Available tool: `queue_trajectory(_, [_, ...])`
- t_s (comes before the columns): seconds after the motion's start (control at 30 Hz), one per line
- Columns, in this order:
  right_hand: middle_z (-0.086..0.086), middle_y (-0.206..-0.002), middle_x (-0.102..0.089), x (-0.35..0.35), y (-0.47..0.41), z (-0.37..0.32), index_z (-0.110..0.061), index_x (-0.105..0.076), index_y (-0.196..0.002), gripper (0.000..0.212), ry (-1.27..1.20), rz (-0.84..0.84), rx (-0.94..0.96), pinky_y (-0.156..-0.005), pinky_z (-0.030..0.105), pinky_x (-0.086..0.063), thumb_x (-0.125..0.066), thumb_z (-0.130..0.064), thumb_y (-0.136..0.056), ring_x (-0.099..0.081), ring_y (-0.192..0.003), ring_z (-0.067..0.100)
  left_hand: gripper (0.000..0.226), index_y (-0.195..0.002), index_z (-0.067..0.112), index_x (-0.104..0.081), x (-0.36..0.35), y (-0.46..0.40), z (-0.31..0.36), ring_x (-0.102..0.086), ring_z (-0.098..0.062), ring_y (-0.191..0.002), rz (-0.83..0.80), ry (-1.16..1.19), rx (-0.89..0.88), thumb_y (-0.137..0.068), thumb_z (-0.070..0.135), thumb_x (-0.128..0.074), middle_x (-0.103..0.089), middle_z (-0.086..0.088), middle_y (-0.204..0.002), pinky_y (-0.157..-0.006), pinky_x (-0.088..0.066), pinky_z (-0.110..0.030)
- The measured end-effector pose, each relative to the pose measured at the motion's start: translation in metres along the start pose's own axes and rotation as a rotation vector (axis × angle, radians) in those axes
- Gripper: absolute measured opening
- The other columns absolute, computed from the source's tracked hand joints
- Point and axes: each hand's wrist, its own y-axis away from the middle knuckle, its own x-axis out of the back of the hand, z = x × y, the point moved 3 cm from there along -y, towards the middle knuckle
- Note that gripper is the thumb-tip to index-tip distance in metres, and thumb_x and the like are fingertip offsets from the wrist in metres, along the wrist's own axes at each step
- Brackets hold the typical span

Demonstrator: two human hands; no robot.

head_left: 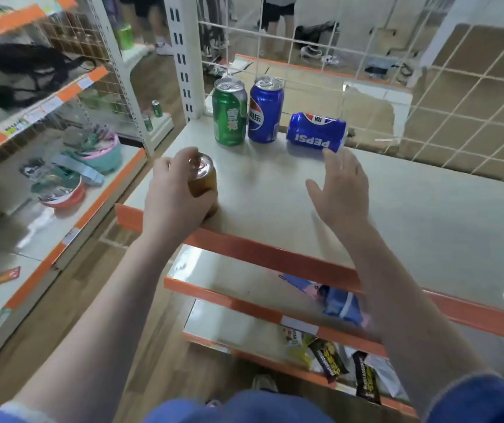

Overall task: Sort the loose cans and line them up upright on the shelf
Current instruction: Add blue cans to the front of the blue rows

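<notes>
Cans (265, 109) on shelf (397, 215); two upright

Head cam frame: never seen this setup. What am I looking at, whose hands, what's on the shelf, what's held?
No machine here: a person wears one wide-angle camera on the head, looking forward and down at their own bare arms. The left hand grips a golden can, upright near the front edge of the shelf. The right hand is open, fingers reaching to a blue Pepsi can lying on its side; whether they touch it is unclear. At the back, a green can and a second blue Pepsi can stand upright side by side.
</notes>
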Motion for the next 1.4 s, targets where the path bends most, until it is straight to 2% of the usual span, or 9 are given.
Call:
queue_trajectory(0.17, [0.022, -0.147, -0.029, -0.014, -0.052, 0.013, -0.007, -0.033, -0.142, 0.065, 0.064, -0.058, 0.097, -0.11, 0.042, -0.022, -0.059, -0.026, -0.086, -0.026, -0.137, 0.035, 0.067, -0.136, 0.029, -0.042, -0.003, -0.003, 0.003, -0.049, -0.025, -0.109, 0.025, -0.005, 0.031, -0.077, 0.023, -0.072, -0.043, -0.007, -0.123, -0.081, -0.032, -0.027])
queue_trajectory(0.3, [0.018, -0.14, -0.039, -0.023, -0.09, 0.018, -0.009, -0.031, -0.144, 0.068, 0.144, -0.11, 0.144, -0.105, 0.043, -0.027, -0.06, -0.028, -0.084, -0.035, -0.127, 0.035, 0.068, -0.136, 0.028, -0.041, -0.006, -0.01, 0.008, -0.051, -0.027, -0.106, 0.033, -0.023, 0.056, -0.076, 0.027, -0.073, -0.043, -0.007, -0.124, -0.079, -0.033, -0.027])
queue_trajectory(0.5, [0.015, -0.126, -0.047, -0.028, -0.12, 0.028, -0.011, -0.042, -0.132, 0.061, 0.201, -0.13, 0.175, -0.093, 0.04, -0.034, -0.064, -0.022, -0.076, -0.042, -0.117, 0.033, 0.067, -0.133, 0.028, -0.041, -0.011, -0.016, 0.012, -0.051, -0.027, -0.103, 0.036, -0.031, 0.069, -0.075, 0.03, -0.075, -0.043, -0.007, -0.123, -0.078, -0.036, -0.031])
queue_trajectory(0.6, [0.018, -0.125, -0.045, -0.025, -0.127, 0.028, -0.009, -0.05, -0.12, 0.054, 0.256, -0.135, 0.167, -0.092, 0.04, -0.035, -0.069, -0.027, -0.073, -0.04, -0.117, 0.035, 0.065, -0.131, 0.027, -0.043, -0.013, -0.017, 0.014, -0.048, -0.024, -0.096, 0.047, -0.035, 0.07, -0.074, 0.03, -0.075, -0.044, -0.007, -0.121, -0.075, -0.035, -0.031])
queue_trajectory(0.67, [0.018, -0.127, -0.041, -0.026, -0.126, 0.029, -0.009, -0.051, -0.117, 0.054, 0.224, -0.142, 0.119, -0.092, 0.039, -0.036, -0.072, -0.029, -0.07, -0.038, -0.119, 0.035, 0.065, -0.13, 0.026, -0.043, -0.014, -0.017, 0.015, -0.046, -0.022, -0.093, 0.055, -0.04, 0.071, -0.074, 0.03, -0.075, -0.044, -0.008, -0.121, -0.074, -0.034, -0.031])
queue_trajectory(0.77, [0.018, -0.131, -0.039, -0.029, -0.118, 0.037, -0.011, -0.046, -0.126, 0.063, 0.019, -0.181, 0.048, -0.096, 0.039, -0.037, -0.071, -0.024, -0.07, -0.038, -0.122, 0.036, 0.065, -0.13, 0.027, -0.043, -0.015, -0.018, 0.016, -0.041, -0.018, -0.089, 0.062, -0.046, 0.074, -0.074, 0.031, -0.075, -0.044, -0.008, -0.121, -0.073, -0.033, -0.031])
queue_trajectory(0.87, [0.016, -0.126, -0.043, -0.023, -0.101, 0.048, -0.012, -0.044, -0.13, 0.07, -0.109, -0.171, 0.033, -0.092, 0.036, -0.038, -0.073, -0.025, -0.068, -0.044, -0.114, 0.035, 0.066, -0.131, 0.027, -0.042, -0.015, -0.019, 0.016, -0.045, -0.021, -0.092, 0.058, -0.045, 0.078, -0.073, 0.031, -0.075, -0.044, -0.008, -0.122, -0.074, -0.034, -0.031])
queue_trajectory(1.2, [0.013, -0.117, -0.047, 0.017, -0.024, 0.072, -0.017, -0.048, -0.13, 0.075, -0.294, -0.2, -0.146, -0.097, 0.033, -0.039, -0.08, -0.032, -0.064, -0.047, -0.108, 0.029, 0.067, -0.129, 0.023, -0.042, -0.016, -0.023, 0.017, -0.05, -0.028, -0.099, 0.033, -0.066, 0.058, -0.072, 0.03, -0.076, -0.045, -0.01, -0.121, -0.072, -0.036, -0.034])
queue_trajectory(1.4, [0.01, -0.115, -0.052, 0.024, -0.034, 0.066, -0.016, -0.048, -0.126, 0.069, -0.091, -0.362, -0.068, -0.091, 0.04, -0.043, -0.075, -0.041, -0.068, -0.049, -0.107, 0.029, 0.068, -0.13, 0.024, -0.041, -0.017, -0.022, 0.017, -0.05, -0.029, -0.105, 0.046, -0.058, 0.066, -0.072, 0.029, -0.076, -0.045, -0.01, -0.124, -0.075, -0.036, -0.034])
